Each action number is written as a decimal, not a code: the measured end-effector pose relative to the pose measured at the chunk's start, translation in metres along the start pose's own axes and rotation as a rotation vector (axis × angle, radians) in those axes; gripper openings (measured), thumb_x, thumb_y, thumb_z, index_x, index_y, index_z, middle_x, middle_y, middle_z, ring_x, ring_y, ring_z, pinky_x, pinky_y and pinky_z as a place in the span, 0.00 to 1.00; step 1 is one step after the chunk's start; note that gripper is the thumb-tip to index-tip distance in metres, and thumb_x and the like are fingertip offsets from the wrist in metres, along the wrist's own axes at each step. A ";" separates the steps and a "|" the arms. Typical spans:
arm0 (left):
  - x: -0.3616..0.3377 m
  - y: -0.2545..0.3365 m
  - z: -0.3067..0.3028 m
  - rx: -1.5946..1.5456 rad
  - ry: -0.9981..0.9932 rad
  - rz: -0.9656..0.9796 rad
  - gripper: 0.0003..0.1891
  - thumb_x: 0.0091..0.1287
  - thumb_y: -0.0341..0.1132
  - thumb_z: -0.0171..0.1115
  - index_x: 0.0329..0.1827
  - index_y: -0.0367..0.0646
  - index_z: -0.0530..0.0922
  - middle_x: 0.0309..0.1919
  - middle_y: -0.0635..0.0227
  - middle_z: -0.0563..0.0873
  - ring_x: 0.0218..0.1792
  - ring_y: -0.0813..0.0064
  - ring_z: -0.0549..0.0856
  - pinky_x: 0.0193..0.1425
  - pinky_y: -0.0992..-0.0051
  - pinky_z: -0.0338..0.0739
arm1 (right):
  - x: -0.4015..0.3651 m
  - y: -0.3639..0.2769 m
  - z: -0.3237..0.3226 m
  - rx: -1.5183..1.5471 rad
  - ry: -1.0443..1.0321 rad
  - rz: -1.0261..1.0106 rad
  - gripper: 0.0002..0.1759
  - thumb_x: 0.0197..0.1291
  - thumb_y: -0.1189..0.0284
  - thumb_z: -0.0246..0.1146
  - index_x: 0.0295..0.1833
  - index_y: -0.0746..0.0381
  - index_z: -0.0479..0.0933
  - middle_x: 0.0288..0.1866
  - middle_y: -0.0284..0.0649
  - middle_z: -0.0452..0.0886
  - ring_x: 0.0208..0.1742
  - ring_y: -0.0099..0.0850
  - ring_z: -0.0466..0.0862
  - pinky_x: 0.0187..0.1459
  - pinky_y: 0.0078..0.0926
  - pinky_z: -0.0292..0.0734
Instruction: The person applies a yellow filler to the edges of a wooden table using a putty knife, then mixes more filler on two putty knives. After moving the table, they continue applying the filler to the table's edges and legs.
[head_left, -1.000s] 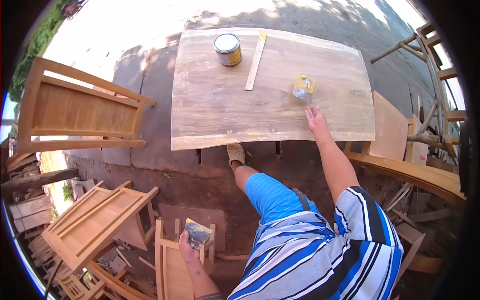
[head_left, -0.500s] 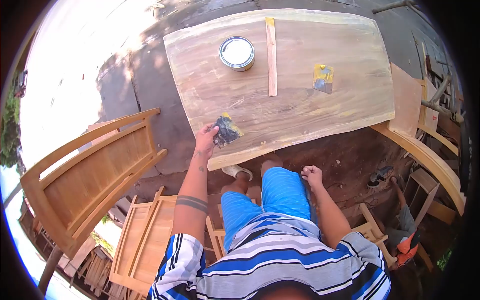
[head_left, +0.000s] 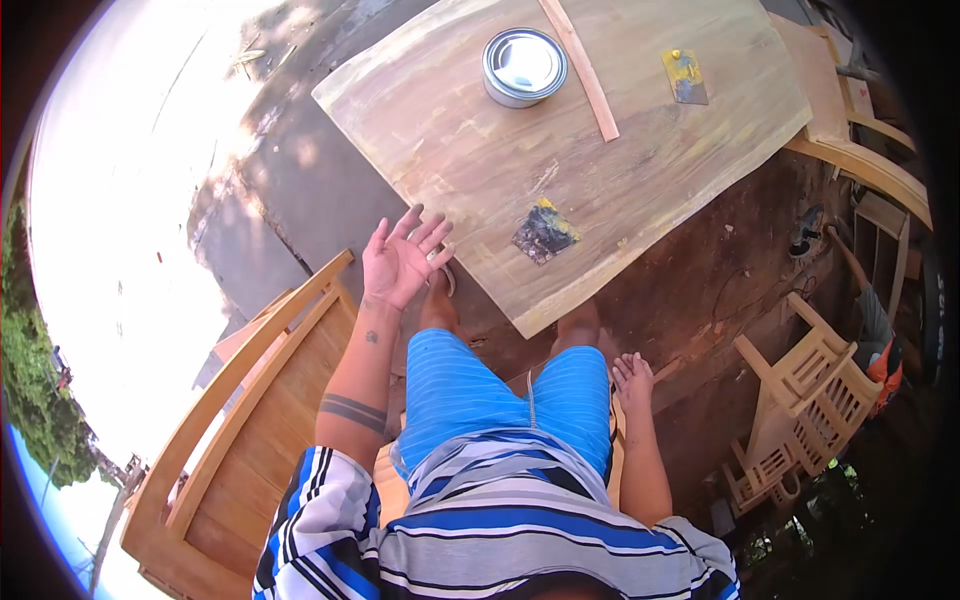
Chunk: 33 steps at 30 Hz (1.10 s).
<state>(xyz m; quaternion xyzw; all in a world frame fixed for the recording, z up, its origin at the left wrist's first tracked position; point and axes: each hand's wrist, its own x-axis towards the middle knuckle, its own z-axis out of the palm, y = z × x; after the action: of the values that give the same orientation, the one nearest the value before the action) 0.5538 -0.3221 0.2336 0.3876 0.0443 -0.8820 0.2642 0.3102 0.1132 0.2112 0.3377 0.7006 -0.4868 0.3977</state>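
My left hand [head_left: 403,258] is empty, palm up with fingers spread, just off the left edge of the wooden tabletop [head_left: 440,150]. To its right, a thin square scraper [head_left: 546,232], dark and smeared with yellow, lies flat on that wood. My right hand [head_left: 632,378] hangs beside my right thigh, fingers loosely stretched, holding nothing. Farther back on the tabletop stands a round metal can [head_left: 524,66] with its shiny top upward. Next to the can is a narrow wooden strip [head_left: 585,75]. A second scraper [head_left: 685,77], yellow and grey, rests toward the right.
At my left stands a wooden panel with curved rails [head_left: 255,440], like a headboard. Slatted wooden chairs [head_left: 800,400] are at the right, near a person in orange [head_left: 884,375]. A curved wooden piece [head_left: 870,170] adjoins the tabletop's right end.
My left hand has let go of the dark scraper, which now lies on the tabletop, and has opened palm up. My right hand's fingers have straightened. The view has turned and shifted.
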 end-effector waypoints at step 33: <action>-0.223 -0.020 0.026 0.716 -0.328 0.151 0.28 0.70 0.54 0.46 0.62 0.40 0.70 0.50 0.56 0.80 0.51 0.61 0.80 0.63 0.51 0.69 | 0.007 0.013 0.321 -0.425 0.351 -0.479 0.34 0.46 0.64 0.76 0.51 0.65 0.64 0.50 0.46 0.72 0.51 0.42 0.76 0.52 0.42 0.74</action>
<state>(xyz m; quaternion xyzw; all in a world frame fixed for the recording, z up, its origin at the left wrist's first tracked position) 0.6513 -0.2162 0.4068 0.3112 -0.3374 -0.8699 0.1802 0.3915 -0.1872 0.1326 0.1523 0.9029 -0.3443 0.2075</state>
